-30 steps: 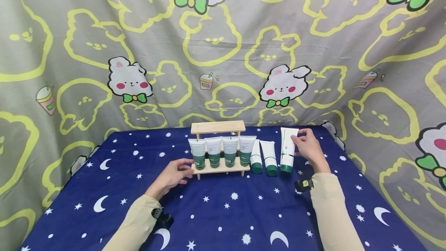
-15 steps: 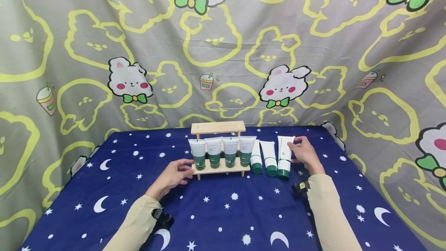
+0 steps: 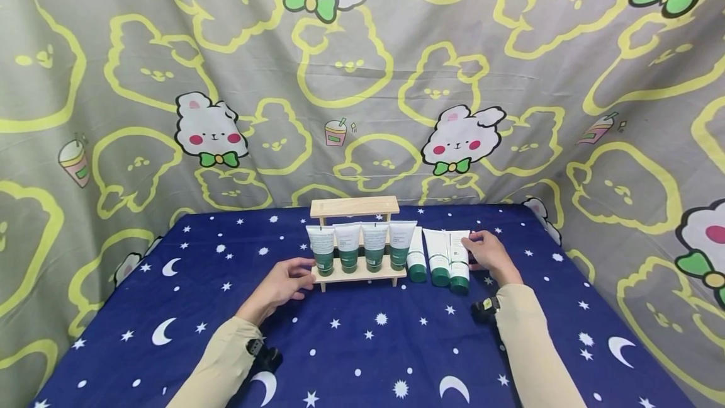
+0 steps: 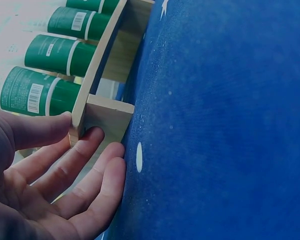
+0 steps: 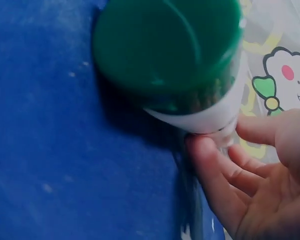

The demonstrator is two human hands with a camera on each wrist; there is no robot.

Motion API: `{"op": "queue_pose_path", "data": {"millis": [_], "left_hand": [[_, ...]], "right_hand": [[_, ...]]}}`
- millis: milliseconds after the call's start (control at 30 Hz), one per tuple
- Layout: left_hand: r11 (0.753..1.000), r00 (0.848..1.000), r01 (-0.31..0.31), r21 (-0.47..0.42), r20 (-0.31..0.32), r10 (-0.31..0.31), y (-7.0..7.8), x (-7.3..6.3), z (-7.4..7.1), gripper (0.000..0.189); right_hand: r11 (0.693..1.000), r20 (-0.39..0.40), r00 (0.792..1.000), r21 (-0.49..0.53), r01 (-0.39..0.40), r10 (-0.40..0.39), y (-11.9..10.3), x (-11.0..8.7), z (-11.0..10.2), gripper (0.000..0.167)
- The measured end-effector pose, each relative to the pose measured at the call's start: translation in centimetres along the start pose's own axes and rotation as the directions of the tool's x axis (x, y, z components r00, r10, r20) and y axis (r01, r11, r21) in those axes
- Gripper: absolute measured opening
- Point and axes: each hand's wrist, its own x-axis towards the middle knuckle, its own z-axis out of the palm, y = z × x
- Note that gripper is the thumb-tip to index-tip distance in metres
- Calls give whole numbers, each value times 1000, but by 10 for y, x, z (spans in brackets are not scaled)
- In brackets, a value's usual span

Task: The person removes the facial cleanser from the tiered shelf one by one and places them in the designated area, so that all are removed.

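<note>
Fingers of the right hand are curling at one white tube with a green cap, thumb and fingertips pinching its body toward the crimped end. The tube is occupying the right half of the desk, well in from the right edge, its cap pointing to the near side and its crimped end to the far edge, so the long axis is running nearly straight from near to far. Whether it is lying flat or tilting up, I'm failing to tell. Just to its left two similar tubes are pointing the same way, the closer one seeming to touch it.

Over on the left, the left hand is pinching too, its thumb pressing the left end of the lower shelf of one wooden rack, other fingers curving beneath. Four upright tubes are standing there in a row, caps down, making seven altogether. The rack is standing near the middle of the far edge, parallel to it. Starry blue cloth is giving broad room toward the near side and the left edge, with a narrower stretch along the right edge. One patterned curtain is hanging behind.
</note>
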Motion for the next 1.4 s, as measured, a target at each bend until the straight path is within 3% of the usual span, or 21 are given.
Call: {"op": "queue_pose_path", "data": {"millis": [233,367,1400], "left_hand": [[1000,1000,7,0,-8,-7,1,0,0,43],[1000,1000,2,-1,-12,-2,1,0,0,42],[1000,1000,-2,13,-15,2,0,-1,1,41]], "right_hand": [[994,130,992,-111,6,9,-5,-9,-8,62],[992,153,988,-124,11,8,-7,-13,-9,65],[988,125,991,-138,68,-51,-10,-10,5,62]]}}
